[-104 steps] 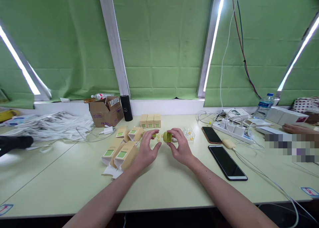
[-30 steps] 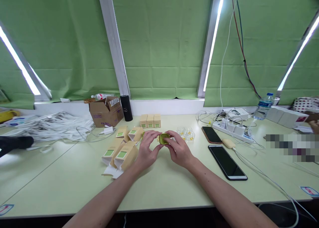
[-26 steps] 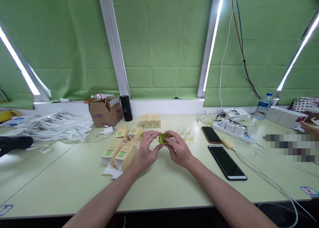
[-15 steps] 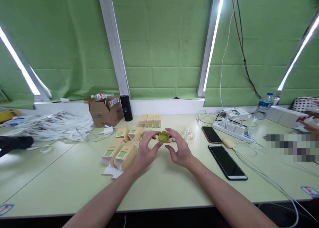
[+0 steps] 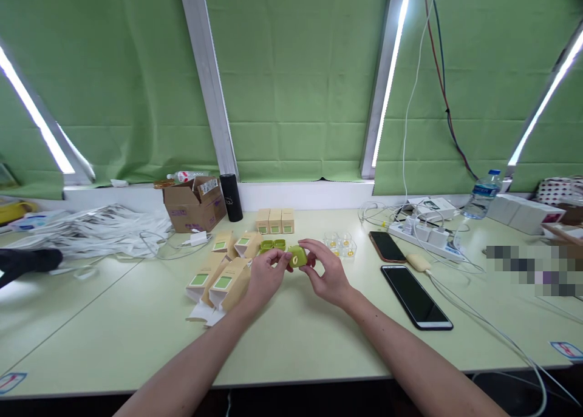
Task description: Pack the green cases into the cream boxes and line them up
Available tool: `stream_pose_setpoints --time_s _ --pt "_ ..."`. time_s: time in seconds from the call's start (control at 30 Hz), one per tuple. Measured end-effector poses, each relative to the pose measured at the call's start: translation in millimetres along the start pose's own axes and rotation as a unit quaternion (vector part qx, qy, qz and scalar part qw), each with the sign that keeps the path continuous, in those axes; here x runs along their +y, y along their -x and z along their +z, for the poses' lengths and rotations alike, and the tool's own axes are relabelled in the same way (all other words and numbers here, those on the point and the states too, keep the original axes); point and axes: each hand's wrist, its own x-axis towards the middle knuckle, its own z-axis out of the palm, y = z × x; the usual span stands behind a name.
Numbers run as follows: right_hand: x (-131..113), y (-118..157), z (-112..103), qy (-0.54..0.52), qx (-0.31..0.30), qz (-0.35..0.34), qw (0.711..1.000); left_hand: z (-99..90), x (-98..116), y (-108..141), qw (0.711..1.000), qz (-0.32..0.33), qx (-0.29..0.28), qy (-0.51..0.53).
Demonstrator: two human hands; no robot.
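Between the fingertips of my left hand (image 5: 268,276) and my right hand (image 5: 327,272) is a small rounded green case (image 5: 298,257) with a pale oval ring mark facing me. Both hands pinch it from the sides, just above the table. Behind my left fingers sit green open-topped containers (image 5: 272,245). To the left lie several tan cardboard boxes (image 5: 230,283) with green labels, the nearest with white flaps sticking out. Clear plastic cups (image 5: 339,244) with yellow bits in them stand behind my right hand.
Three small tan boxes (image 5: 275,221) stand at the back beside a black tumbler (image 5: 231,197) and an open carton (image 5: 194,206). Two phones (image 5: 415,297), a power strip (image 5: 426,238) and loose cables lie to the right. White strips (image 5: 100,232) are heaped at the left.
The green case has been turned, so its marked outer face now shows instead of its hollow side. My left fingers have closed in on it, uncovering the green containers behind.
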Motion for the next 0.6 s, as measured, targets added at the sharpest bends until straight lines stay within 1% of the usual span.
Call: stream_pose_setpoints --time_s 0.1,0.23,0.33,0.43,0.5,0.6 --pt "-0.7 -0.9 0.5 -0.028 0.0 0.05 0.998 0.2 0.6 0.1 1.0 -0.003 -0.014 -0.006" --pt "3.4 -1.3 1.9 -0.094 0.014 0.116 0.989 -0.4 0.9 0.8 0.999 0.03 -0.032 -0.023" --pt "8.5 -1.5 1.6 -0.145 0.026 0.146 0.978 -1.3 -0.3 1.2 0.996 0.068 -0.014 -0.051" --pt "13.1 -1.6 -0.4 -0.174 0.02 0.162 0.971 -2.0 -1.9 1.1 0.992 0.11 0.004 -0.053" --pt "16.0 -1.2 -1.4 -0.187 0.011 0.171 0.967 -2.3 -2.7 1.2 0.989 0.138 -0.014 -0.048" --pt "19.6 0.0 -0.5 -0.193 -0.001 0.183 0.964 -1.6 -4.4 2.2 0.983 0.167 -0.055 -0.046"
